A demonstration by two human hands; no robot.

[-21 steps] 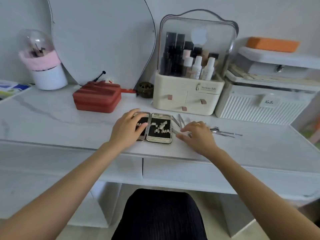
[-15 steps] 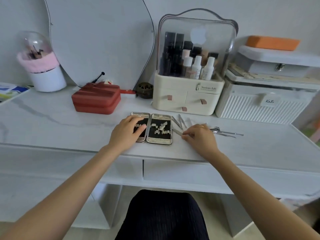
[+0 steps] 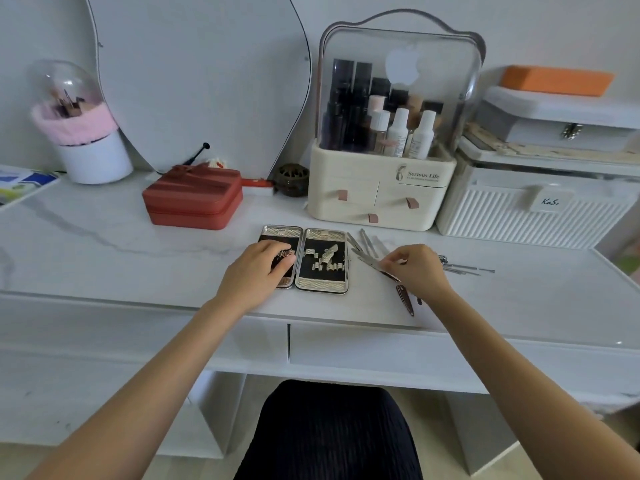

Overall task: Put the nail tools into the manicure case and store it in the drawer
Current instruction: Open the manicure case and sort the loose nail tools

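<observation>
My right hand [image 3: 417, 270] pinches a nail tool [image 3: 372, 263] beside the manicure case [image 3: 304, 259], left hand [image 3: 258, 271] flat, pressing it; loose pinch risks dropping.

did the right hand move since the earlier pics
Yes. The right hand has lifted a metal tool and drawn slightly right, away from the open manicure case, which stays put.

A white marble-look dressing table [image 3: 104, 244] stands against a pale wall [image 3: 554, 26], mirror [image 3: 194, 81] leaning behind.
</observation>
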